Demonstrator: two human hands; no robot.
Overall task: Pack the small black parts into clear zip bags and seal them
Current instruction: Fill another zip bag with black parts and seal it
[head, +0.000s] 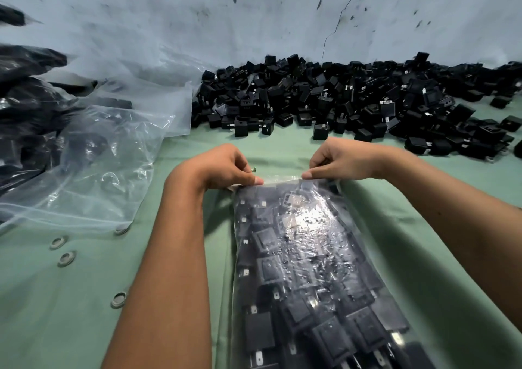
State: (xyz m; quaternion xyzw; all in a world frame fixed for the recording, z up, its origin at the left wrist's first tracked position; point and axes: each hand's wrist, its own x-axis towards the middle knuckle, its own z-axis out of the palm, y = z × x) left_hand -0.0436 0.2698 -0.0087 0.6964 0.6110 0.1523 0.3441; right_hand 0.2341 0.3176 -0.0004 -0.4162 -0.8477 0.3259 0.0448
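Note:
A clear zip bag (308,270) full of small black parts lies lengthwise on the green cloth, running from the middle to the bottom edge. My left hand (226,168) pinches the left end of the bag's top strip between thumb and fingers. At the right end of that strip my right hand (339,161) pinches it the same way. A large heap of loose black parts (353,100) lies beyond the hands, along the wall.
Empty clear bags (93,157) are piled at the left, over dark filled bags (25,100). The green cloth (70,298) has metal eyelets (66,258) near its left edge. A stained pale wall (254,15) rises behind the heap.

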